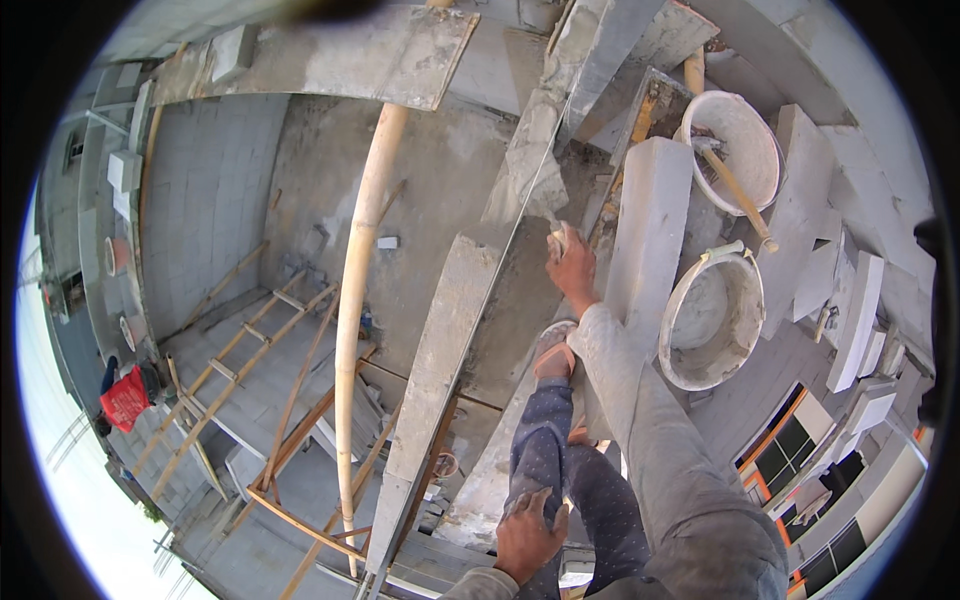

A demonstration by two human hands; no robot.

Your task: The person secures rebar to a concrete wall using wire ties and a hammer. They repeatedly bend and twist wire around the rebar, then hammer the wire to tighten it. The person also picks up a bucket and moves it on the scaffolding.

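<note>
My right hand [573,265] is closed round the handle of a trowel [559,236], whose blade is hard to make out against the grey behind it. It is near the end of a bed of wet grey mortar [535,165] on the wall top. A taut string line [518,222] runs along the edge of that wall, close to the hand. Nearer to me, a pale concrete block [440,350] continues the wall. My left hand [532,532] lies on my bent left leg with its fingers apart, holding nothing.
A long pale block [650,225] stands right of my right hand. Beyond it are a bucket [768,165] with a wooden-handled tool and another bucket [672,345] containing grey mix. Left, the drop holds a bamboo pole [360,250], a wooden ladder [237,365] and a person in red [127,400].
</note>
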